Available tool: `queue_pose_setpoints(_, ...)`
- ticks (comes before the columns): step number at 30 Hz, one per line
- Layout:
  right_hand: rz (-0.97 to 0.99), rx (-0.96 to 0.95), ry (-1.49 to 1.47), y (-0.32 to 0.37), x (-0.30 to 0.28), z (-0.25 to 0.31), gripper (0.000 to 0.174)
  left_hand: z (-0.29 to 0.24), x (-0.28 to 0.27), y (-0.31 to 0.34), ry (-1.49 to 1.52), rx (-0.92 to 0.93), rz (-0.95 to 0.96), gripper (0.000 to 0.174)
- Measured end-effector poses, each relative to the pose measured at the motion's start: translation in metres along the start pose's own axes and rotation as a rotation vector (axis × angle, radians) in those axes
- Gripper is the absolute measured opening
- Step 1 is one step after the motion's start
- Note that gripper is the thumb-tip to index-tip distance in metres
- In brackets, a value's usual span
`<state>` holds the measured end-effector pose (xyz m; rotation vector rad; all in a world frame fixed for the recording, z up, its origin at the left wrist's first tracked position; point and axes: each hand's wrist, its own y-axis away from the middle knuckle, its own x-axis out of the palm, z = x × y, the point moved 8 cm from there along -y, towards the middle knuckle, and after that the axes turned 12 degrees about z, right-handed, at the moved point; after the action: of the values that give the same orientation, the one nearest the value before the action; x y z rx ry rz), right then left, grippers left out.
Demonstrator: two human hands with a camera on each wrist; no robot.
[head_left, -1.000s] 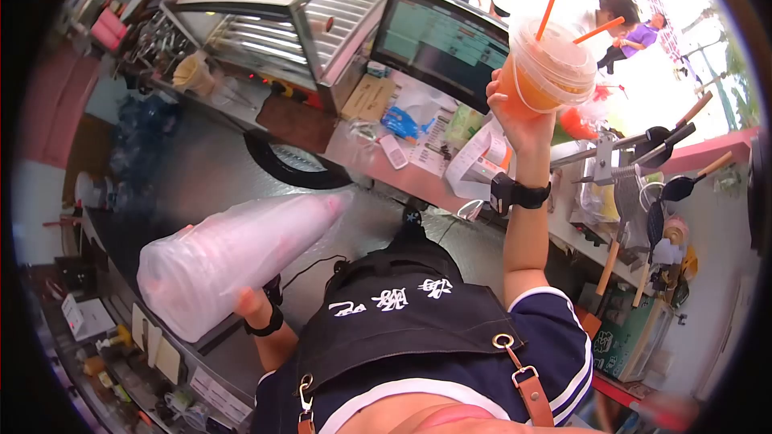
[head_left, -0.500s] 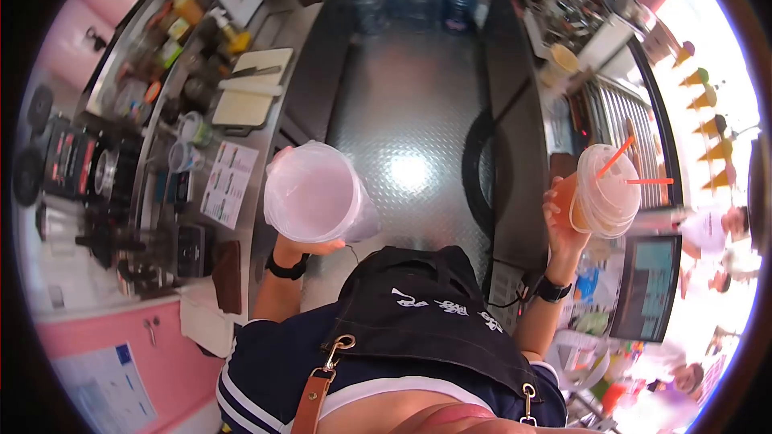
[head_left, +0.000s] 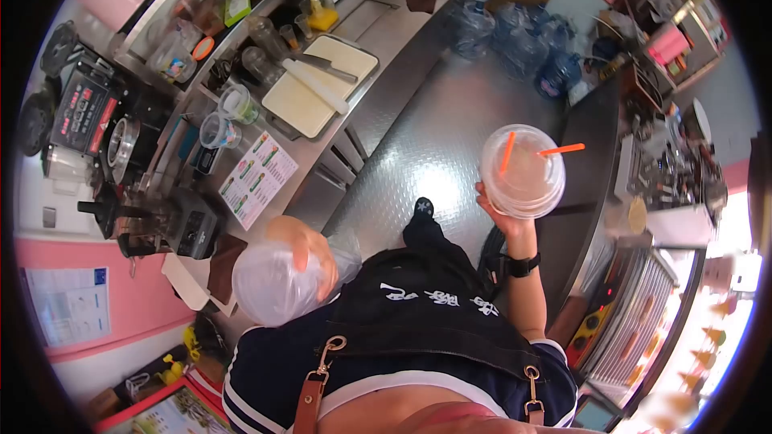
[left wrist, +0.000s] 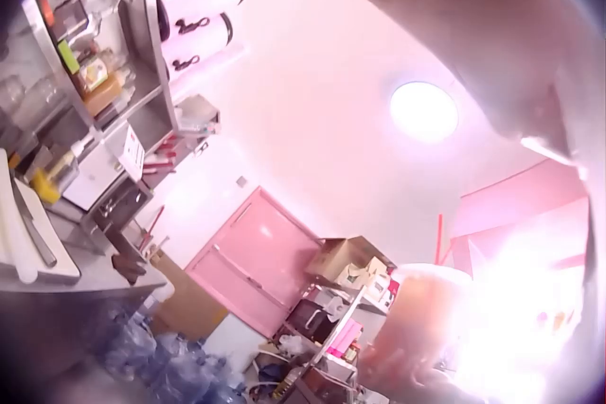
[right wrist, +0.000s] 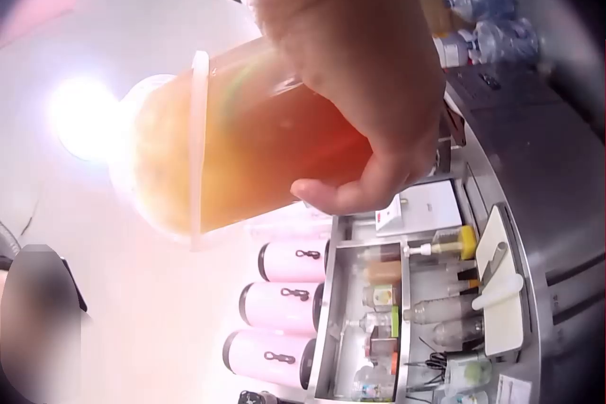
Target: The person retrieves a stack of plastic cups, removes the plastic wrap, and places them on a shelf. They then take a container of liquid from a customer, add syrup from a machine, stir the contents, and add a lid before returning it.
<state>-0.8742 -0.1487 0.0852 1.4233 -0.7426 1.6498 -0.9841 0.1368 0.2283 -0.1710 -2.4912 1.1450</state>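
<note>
Over the steel floor [head_left: 426,153] between the two counters, the right hand [head_left: 500,210] grips a drink cup [head_left: 521,170] from below and behind. Its fingers curl round the cup's wall, and the right wrist view shows the thumb and fingers [right wrist: 360,82] wrapped about the orange drink. The cup is raised in front of the person's right shoulder. Its domed lid [head_left: 527,185] faces the head camera, and two orange straws [head_left: 507,151] stick out of it at different angles.

The left hand [head_left: 299,243] holds a stack of clear cups [head_left: 273,283] close to the person's left side, fingers bent over the upper end of the stack. The stack sits in a thin, cloudy plastic sleeve. The two hands are well apart, with the black apron [head_left: 418,305] between them.

Along the person's left runs a steel counter [head_left: 402,24]. On it lies a pale cutting board [head_left: 318,84] with a knife [head_left: 326,68] across it, and nearer the person a printed menu sheet [head_left: 259,177] and a dark blender [head_left: 189,225]. Large water jugs [head_left: 523,40] stand on the floor at the far end. Pink canisters [right wrist: 284,314] line a shelf in the right wrist view.
</note>
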Motion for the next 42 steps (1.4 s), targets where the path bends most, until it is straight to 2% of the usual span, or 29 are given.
queue_pose_setpoints(1,-0.038,0.040,-0.012,-0.025,-0.007,0.003,0.045,0.000,-0.001,-0.007,-0.003,-0.097,0.196,0.057)
queue_pose_setpoints(3,-0.024,0.110,-0.070,-0.075,-0.007,0.011,0.048,-0.009,-0.033,-0.031,-0.050,-0.079,0.191,0.060)
queue_pose_setpoints(5,-0.123,0.153,-0.043,-0.123,-0.010,0.021,0.050,-0.021,-0.063,-0.038,-0.093,-0.061,0.188,0.064)
queue_pose_setpoints(8,-0.163,0.241,-0.083,-0.190,-0.012,0.034,0.051,-0.023,-0.116,-0.029,0.055,-0.208,-0.155,0.058)
queue_pose_setpoints(10,-0.097,0.350,-0.096,-0.235,-0.015,0.035,0.046,-0.027,-0.150,-0.016,0.152,-0.294,-0.368,0.059)
queue_pose_setpoints(12,-0.038,0.401,-0.106,-0.276,-0.026,0.038,0.044,-0.046,-0.212,0.004,-0.068,-0.327,-0.878,0.061)
queue_pose_setpoints(13,0.026,0.434,-0.131,-0.295,-0.023,0.039,0.044,-0.056,-0.247,0.022,-0.070,-0.202,-1.174,0.048)
queue_pose_setpoints(14,0.023,0.456,-0.132,-0.313,-0.024,0.040,0.044,-0.074,-0.277,0.033,-0.255,-0.212,-1.331,0.039)
queue_pose_setpoints(15,0.074,0.483,-0.138,-0.333,-0.017,0.039,0.042,-0.080,-0.298,0.048,-0.274,-0.279,-1.511,0.032)
queue_pose_setpoints(17,0.120,0.516,-0.145,-0.371,-0.003,0.037,0.041,-0.090,-0.339,0.050,-0.239,-0.279,-1.513,0.038)
queue_pose_setpoints(20,0.039,0.509,0.008,-0.418,-0.007,0.040,0.040,-0.101,-0.398,0.049,-0.173,-0.320,-1.487,0.079)
queue_pose_setpoints(25,-0.015,0.622,0.153,-0.493,-0.051,0.034,0.044,-0.102,-0.473,0.060,-0.125,-0.302,-1.543,0.078)
queue_pose_setpoints(27,0.007,0.674,0.117,-0.515,-0.066,0.027,0.046,-0.111,-0.496,0.074,-0.131,-0.110,-1.602,0.076)
queue_pose_setpoints(28,0.016,0.689,0.143,-0.523,-0.073,0.026,0.047,-0.117,-0.502,0.077,-0.159,-0.091,-1.674,0.072)
queue_pose_setpoints(32,-0.028,0.811,0.219,-0.558,-0.092,0.030,0.048,-0.120,-0.529,0.095,-0.099,0.003,-1.748,0.068)
queue_pose_setpoints(34,-0.064,0.860,0.246,-0.575,-0.106,0.030,0.048,-0.121,-0.538,0.105,-0.102,0.123,-1.828,0.056)
queue_pose_setpoints(37,-0.039,0.913,0.311,-0.594,-0.131,0.029,0.047,-0.112,-0.551,0.125,-0.080,0.233,-1.933,0.049)
queue_pose_setpoints(39,-0.059,0.800,0.455,-0.607,-0.153,0.036,0.042,-0.106,-0.560,0.135,-0.104,0.220,-1.924,0.051)
queue_pose_setpoints(42,-0.038,0.840,0.332,-0.620,-0.180,0.028,0.036,-0.099,-0.572,0.149,-0.141,0.200,-1.923,0.051)
